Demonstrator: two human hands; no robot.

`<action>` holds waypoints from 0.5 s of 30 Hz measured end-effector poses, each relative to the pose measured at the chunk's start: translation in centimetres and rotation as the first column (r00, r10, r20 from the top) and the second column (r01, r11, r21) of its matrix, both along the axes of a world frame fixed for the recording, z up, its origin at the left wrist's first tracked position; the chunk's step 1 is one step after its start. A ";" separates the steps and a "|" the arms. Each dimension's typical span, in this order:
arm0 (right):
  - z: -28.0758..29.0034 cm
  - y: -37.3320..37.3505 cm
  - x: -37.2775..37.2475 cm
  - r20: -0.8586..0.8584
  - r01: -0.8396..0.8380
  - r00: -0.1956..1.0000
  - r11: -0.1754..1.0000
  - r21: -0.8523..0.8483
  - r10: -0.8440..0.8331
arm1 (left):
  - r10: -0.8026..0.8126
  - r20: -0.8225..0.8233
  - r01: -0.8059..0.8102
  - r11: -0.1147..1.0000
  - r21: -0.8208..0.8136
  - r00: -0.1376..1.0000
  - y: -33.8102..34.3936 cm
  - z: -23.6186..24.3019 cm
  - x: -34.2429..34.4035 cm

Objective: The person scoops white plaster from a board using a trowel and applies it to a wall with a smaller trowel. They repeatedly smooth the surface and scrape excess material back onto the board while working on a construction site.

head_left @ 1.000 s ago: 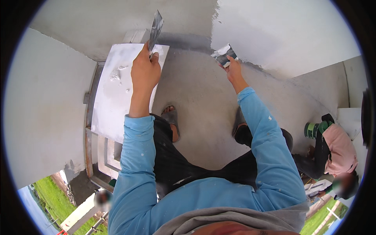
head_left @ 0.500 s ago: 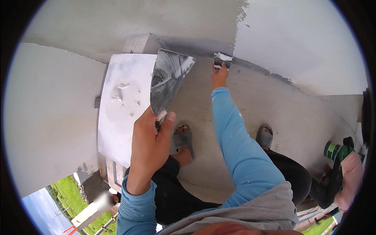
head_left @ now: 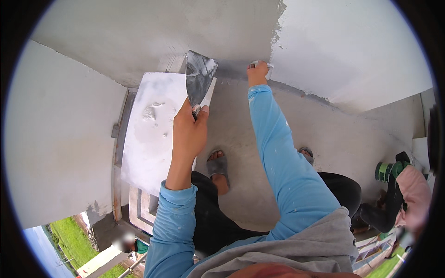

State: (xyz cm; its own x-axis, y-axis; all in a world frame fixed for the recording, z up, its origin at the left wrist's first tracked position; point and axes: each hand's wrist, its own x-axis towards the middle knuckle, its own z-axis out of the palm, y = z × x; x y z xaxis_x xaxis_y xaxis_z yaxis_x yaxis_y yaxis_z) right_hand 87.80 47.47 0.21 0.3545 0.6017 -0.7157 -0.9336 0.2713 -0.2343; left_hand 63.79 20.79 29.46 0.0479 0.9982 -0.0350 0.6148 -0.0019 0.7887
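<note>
Steel trowel [head_left: 200, 79] gripped in left hand [head_left: 189, 132], over far edge of putty board [head_left: 150, 134]. Right hand [head_left: 257, 72] closed on small scraper (mostly hidden) at far wall [head_left: 352, 51]. Step judged: skimming wall base; next calls for reloading putty.

Grey plastered wall [head_left: 139, 41] ahead, paler smooth wall section [head_left: 352, 51] to the right, rough seam between. Bare concrete floor [head_left: 333, 139] below. White side wall [head_left: 51, 153] at left. Grass [head_left: 69, 236] beyond the ledge. Even daylight.

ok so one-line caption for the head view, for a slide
Left hand grips a wide putty knife over a white board; right hand reaches the grey wall.
</note>
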 end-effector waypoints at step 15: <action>46.2 -2.3 -1.5 -0.080 0.521 -0.743 0.499 -0.692 0.665 | 0.085 0.128 -0.108 0.976 0.187 0.988 2.5 -4.6 -1.9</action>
